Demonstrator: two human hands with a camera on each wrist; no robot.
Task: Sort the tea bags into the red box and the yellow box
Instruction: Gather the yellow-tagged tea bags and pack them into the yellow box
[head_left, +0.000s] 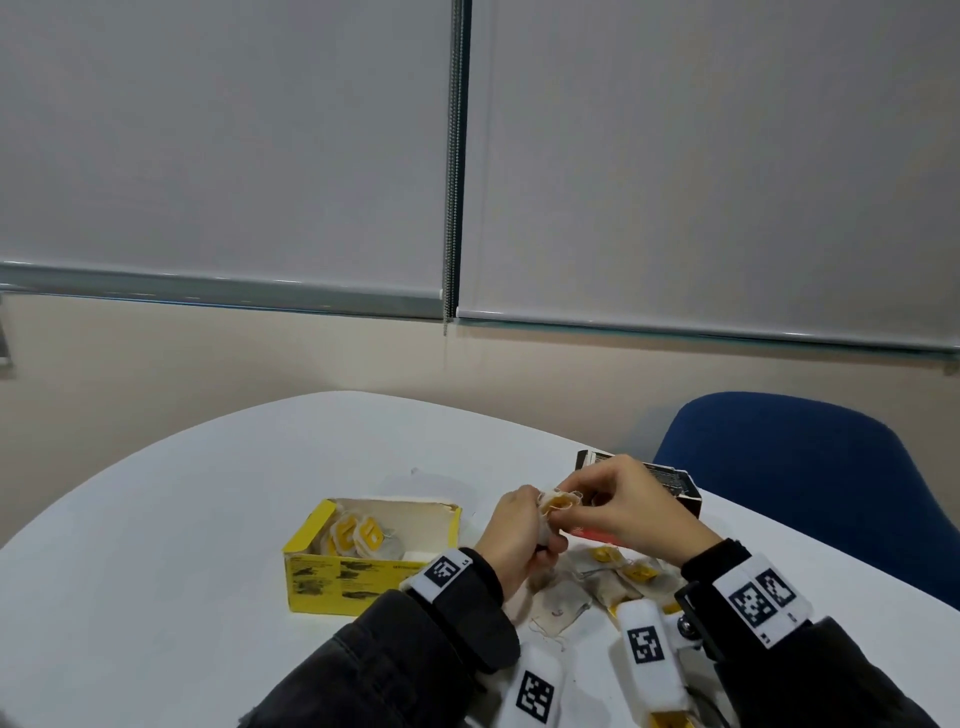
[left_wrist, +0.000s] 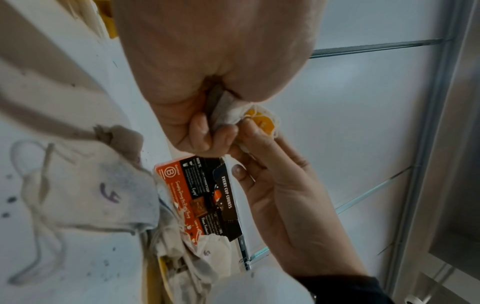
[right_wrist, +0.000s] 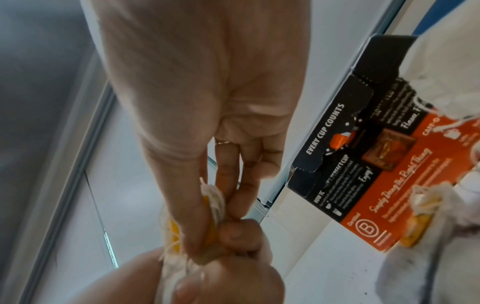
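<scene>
Both hands meet above the table around one tea bag with a yellow tag. My left hand grips the bag's body in a fist. My right hand pinches the tag and its wound string between thumb and fingers. The yellow box stands open at the left with several yellow-tagged bags inside. The red box, orange and black, lies behind my right hand, mostly hidden. Several loose tea bags lie on the table under my wrists.
The white table has a curved far edge. A blue chair stands at the right, behind the red box. Wall and window blinds rise behind the table.
</scene>
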